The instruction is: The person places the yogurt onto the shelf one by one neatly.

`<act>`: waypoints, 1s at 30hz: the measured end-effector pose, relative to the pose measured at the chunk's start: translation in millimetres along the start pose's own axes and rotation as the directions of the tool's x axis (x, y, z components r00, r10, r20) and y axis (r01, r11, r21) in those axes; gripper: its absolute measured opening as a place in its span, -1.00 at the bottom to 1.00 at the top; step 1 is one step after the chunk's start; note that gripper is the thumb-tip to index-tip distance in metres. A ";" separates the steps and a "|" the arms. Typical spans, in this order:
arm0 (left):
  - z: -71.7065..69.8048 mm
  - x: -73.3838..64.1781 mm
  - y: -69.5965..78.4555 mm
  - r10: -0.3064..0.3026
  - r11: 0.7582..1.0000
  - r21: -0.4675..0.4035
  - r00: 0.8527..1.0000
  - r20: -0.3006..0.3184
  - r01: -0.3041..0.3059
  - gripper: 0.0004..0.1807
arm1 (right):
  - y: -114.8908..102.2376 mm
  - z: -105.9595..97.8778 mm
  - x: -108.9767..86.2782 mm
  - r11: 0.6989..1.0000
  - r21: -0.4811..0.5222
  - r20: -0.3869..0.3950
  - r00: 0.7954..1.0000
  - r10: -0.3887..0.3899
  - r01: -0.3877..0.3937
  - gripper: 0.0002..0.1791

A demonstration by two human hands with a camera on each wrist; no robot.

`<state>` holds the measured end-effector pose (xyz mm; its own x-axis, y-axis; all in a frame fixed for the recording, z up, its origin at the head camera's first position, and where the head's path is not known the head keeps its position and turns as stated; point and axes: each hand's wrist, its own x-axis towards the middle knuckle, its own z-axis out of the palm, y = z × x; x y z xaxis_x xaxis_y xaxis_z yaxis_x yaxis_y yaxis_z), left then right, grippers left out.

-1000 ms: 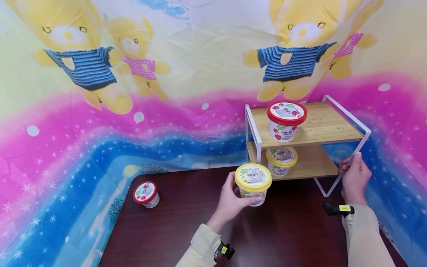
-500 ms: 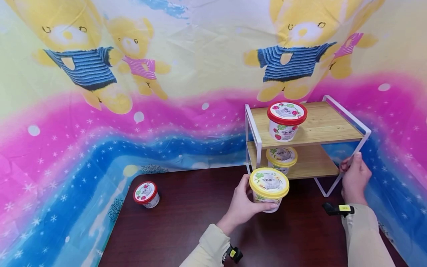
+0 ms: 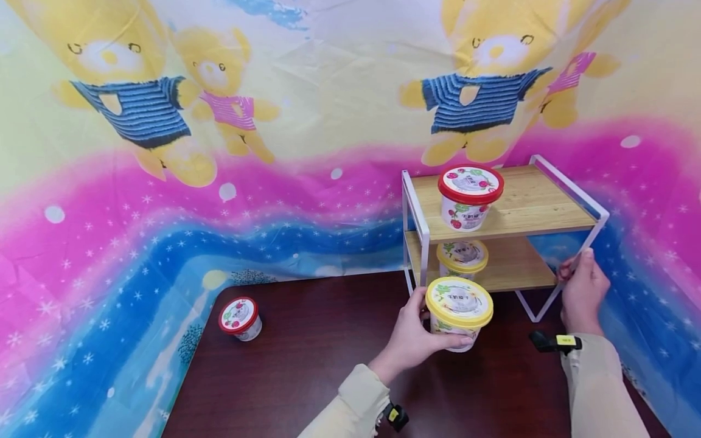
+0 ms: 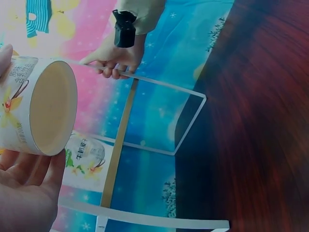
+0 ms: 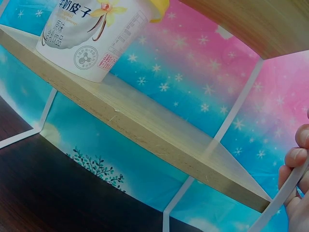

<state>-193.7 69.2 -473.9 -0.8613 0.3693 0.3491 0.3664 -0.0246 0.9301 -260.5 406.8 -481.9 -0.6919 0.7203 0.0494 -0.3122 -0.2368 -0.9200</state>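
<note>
My left hand [image 3: 413,337] grips a yellow-lidded tub [image 3: 459,303] by its side, lifted in front of the shelf's lower tier; its base faces the left wrist camera. My right hand [image 3: 585,295] holds the white metal frame [image 3: 597,226] of a two-tier wooden shelf [image 3: 542,198] at its right front. On the top board stands a red-lidded tub [image 3: 470,198]. Another yellow-lidded tub [image 3: 462,255] sits on the lower board, partly hidden in the head view by the held one. In the right wrist view, this shelved tub [image 5: 91,38] stands near the board's front edge.
A second red-lidded tub [image 3: 240,318] stands at the left on the dark wooden table [image 3: 306,377]. Behind the table hangs a cloth [image 3: 328,109] printed with bears. The lower board [image 3: 523,267] has bare wood to the right of its tub.
My left hand has carried the yellow-lidded tub to the right, in front of the lower tier, where it now covers part of the shelved tub. My right hand has stayed on the frame.
</note>
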 end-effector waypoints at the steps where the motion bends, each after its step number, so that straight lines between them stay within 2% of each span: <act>1: 1.5 0.3 -0.3 0.003 1.000 -0.005 1.000 0.003 -0.003 -0.15 | 0.1 0.1 0.1 1.000 0.004 0.000 1.000 -0.004 0.004 -0.43; 10: 13.4 3.0 -1.9 -0.022 1.000 -0.021 0.999 0.032 0.022 -0.18 | 0.6 0.0 0.9 0.999 -0.001 0.019 0.999 -0.040 0.040 -0.43; 30: 33.4 19.3 -5.3 -0.029 0.999 -0.012 0.999 0.020 0.029 -0.20 | 1.1 1.0 -0.6 0.999 0.018 -0.002 0.999 -0.032 0.032 -0.44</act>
<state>-200.5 107.5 -475.9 -0.8643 0.3883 0.3197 0.3368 -0.0254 0.9412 -261.0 405.5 -482.5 -0.6802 0.7289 0.0783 -0.3461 -0.2252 -0.9108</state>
